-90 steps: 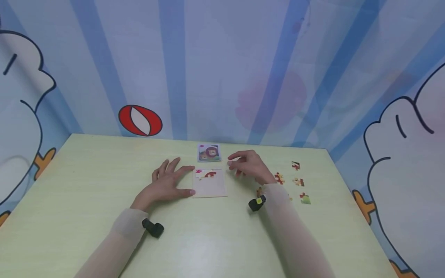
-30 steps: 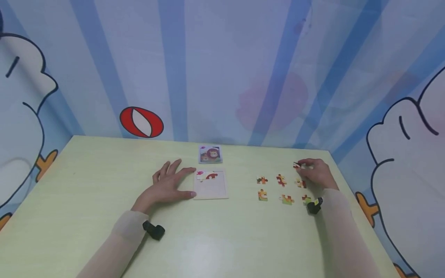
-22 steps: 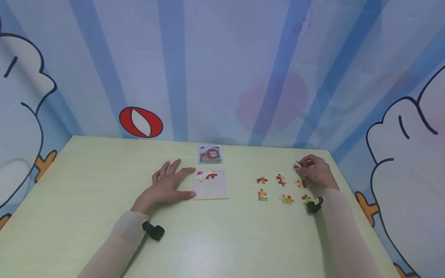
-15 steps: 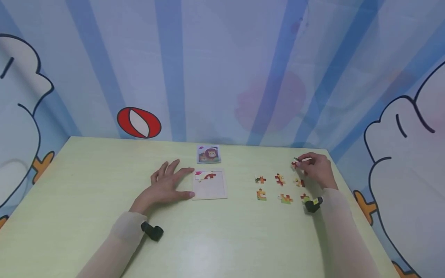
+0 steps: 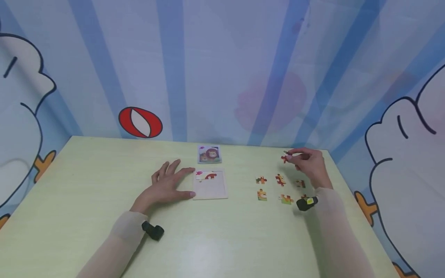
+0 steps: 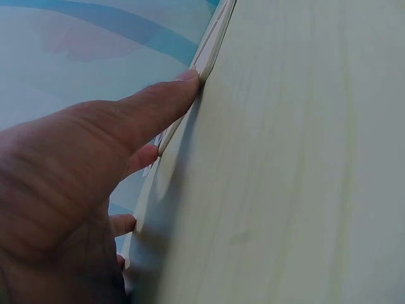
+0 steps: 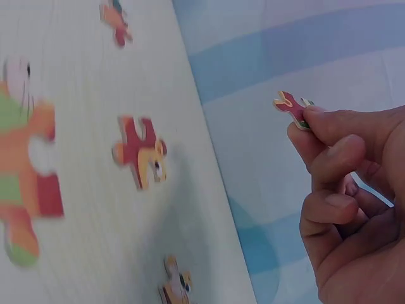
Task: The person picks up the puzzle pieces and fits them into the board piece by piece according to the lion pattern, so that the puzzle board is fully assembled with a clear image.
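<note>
I pinch a small puzzle piece (image 5: 285,158) at the tips of my right hand (image 5: 309,164), right of centre in the head view, lifted clear of the worktop (image 5: 222,239). It is mostly red with a bit of green and yellow at its edges, and its knobbed outline juts left past my fingertips (image 7: 316,120). In the right wrist view it sits at upper right, held edge-on and tilted, with only one end caught between thumb and forefinger.

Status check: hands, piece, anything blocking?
Right hand pinches piece above table. Left hand flat, touching tray edge. Path to tray open.
</note>
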The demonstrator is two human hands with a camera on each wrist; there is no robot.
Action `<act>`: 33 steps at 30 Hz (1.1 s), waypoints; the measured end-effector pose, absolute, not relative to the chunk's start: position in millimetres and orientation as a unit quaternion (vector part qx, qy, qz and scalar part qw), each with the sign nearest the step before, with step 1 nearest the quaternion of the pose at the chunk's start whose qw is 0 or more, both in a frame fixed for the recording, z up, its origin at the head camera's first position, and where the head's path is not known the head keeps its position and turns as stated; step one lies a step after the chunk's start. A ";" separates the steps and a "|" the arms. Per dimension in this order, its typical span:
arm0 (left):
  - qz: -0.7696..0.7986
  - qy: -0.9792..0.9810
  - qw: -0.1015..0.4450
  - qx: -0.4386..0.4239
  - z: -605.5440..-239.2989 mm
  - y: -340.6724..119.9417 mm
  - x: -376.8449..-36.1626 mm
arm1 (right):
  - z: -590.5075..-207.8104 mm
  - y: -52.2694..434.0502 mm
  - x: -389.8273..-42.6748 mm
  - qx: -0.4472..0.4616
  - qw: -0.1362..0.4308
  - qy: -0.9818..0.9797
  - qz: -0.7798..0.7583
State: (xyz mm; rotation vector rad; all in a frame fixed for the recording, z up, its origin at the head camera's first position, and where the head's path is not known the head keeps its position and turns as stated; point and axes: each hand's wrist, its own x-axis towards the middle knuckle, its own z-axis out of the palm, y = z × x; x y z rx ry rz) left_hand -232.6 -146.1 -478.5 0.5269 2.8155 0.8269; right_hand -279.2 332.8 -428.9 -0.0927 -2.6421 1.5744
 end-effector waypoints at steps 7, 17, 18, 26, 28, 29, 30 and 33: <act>0.275 0.942 0.083 0.175 -477.3 -145.8 -232.4 | -427.3 311.2 -269.6 -0.024 0.028 -0.847 0.531; 0.277 0.941 0.082 0.177 -479.3 -146.1 -232.9 | -436.3 275.3 -256.5 -0.007 -0.003 -0.841 0.540; 0.277 0.941 0.082 0.177 -479.4 -146.0 -232.9 | -436.5 272.1 -255.7 -0.005 -0.006 -0.839 0.543; 0.280 0.940 0.083 0.175 -477.7 -145.5 -232.2 | -438.9 251.2 -256.4 0.007 -0.036 -0.830 0.557; 0.279 0.941 0.083 0.175 -477.4 -145.6 -232.1 | -439.5 245.5 -258.0 0.009 -0.041 -0.825 0.563; 0.279 0.941 0.083 0.174 -477.5 -145.7 -232.1 | -439.7 242.7 -258.9 0.010 -0.044 -0.822 0.568; 0.278 0.941 0.083 0.174 -477.6 -145.8 -232.1 | -439.9 240.0 -259.7 0.011 -0.046 -0.821 0.569; 0.279 0.941 0.083 0.174 -478.8 -146.0 -232.5 | -441.3 232.3 -261.8 0.017 -0.046 -0.819 0.571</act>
